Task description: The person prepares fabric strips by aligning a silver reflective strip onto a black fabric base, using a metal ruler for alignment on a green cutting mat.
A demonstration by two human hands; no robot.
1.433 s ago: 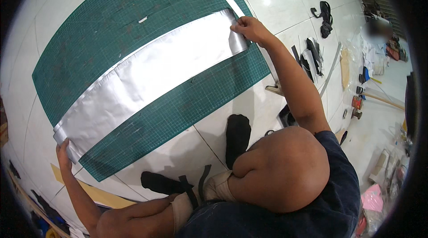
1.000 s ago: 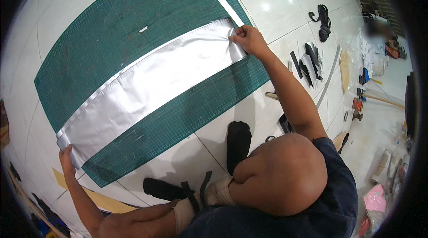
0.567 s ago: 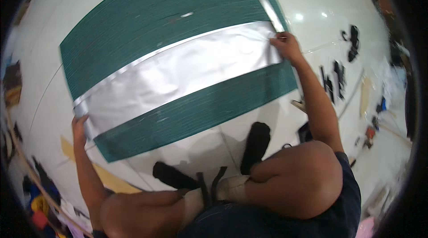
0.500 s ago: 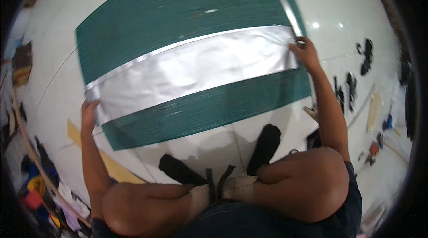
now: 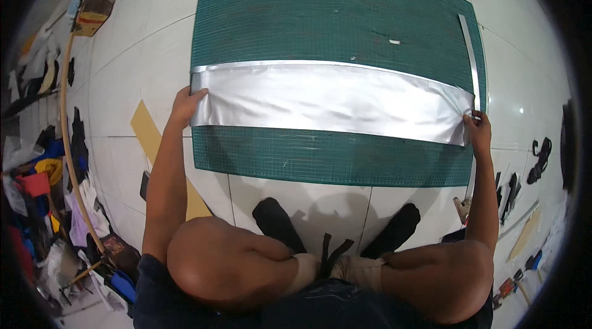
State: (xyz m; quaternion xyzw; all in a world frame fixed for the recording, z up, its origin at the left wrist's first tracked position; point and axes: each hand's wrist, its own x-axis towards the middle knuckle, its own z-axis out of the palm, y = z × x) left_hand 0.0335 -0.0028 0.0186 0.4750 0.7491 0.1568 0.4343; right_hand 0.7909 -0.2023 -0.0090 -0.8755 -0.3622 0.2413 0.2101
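Note:
A long strip of shiny silver sheet material [image 5: 333, 98] lies across a green gridded cutting mat [image 5: 283, 20] on the floor. My left hand [image 5: 187, 107] grips its left end, thumb on top, beside a darker grey band there; the other fingers are partly hidden. At the opposite end my right hand [image 5: 478, 130] pinches the sheet's edge, where the material puckers into folds. A thin bright band runs along the far long edge of the sheet. Just beyond my right hand, a narrow silver strip [image 5: 470, 51] lies along the mat's right side.
My feet in black socks [image 5: 394, 230] rest on the white tiled floor before the mat. A yellowish flat strip [image 5: 148, 135] lies left. Farther left are a long wooden stick [image 5: 66, 125], a box [image 5: 95, 8] and a heap of coloured items. Black tools [image 5: 509, 196] lie right.
My view has turned, so the mat and sheet now appear more level and farther right. Both hands keep their hold on the sheet's two ends.

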